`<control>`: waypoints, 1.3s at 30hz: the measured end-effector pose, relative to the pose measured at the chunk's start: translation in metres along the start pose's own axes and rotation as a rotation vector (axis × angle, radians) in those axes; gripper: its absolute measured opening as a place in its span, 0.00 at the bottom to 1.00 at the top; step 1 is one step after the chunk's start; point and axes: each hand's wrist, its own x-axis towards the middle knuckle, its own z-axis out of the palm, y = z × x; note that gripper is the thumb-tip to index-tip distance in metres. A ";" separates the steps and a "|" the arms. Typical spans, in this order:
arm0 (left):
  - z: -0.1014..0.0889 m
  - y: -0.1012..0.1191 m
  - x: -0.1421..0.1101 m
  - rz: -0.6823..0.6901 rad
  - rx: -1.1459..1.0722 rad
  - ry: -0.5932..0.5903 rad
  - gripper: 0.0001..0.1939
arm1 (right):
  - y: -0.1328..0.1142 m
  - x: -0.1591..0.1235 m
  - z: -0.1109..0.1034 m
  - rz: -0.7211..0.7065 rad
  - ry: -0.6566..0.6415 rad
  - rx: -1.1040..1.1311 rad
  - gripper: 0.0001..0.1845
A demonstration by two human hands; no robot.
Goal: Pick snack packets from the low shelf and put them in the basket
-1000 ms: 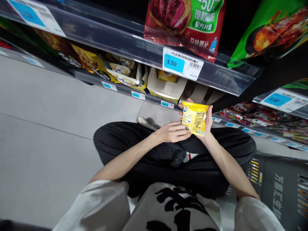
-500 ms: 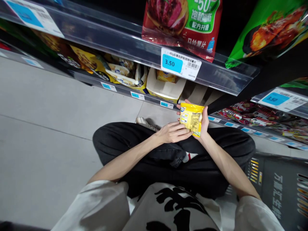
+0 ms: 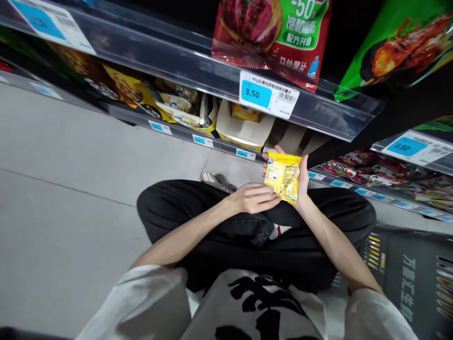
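A small yellow snack packet (image 3: 282, 177) is held over my lap with its printed back toward me. My right hand (image 3: 302, 182) cradles it from behind, the thumb along its right edge and fingertips showing past its left side. At the packet's lower left corner, my left hand (image 3: 260, 197) has its fingers curled together and pinched at the edge. The tips of those fingers are partly hidden. Just beyond the hands, an open white-and-yellow carton (image 3: 244, 127) on the bottom shelf has a similar yellow packet (image 3: 245, 112) at its back.
An upper shelf with a clear front lip (image 3: 198, 66) overhangs the carton, carrying a red chip bag (image 3: 269, 38) and a green bag (image 3: 403, 52). More snack bags (image 3: 138, 92) lie low on the left. A grey basket (image 3: 406, 274) stands beside my right knee.
The packet has shifted slightly right and tilted a little. My left fingers have curled in closer at its lower left corner. The shelf appears slightly shifted in view.
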 end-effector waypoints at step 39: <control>0.011 0.002 -0.006 0.009 -0.002 -0.008 0.07 | 0.002 0.002 -0.007 0.010 -0.026 -0.046 0.43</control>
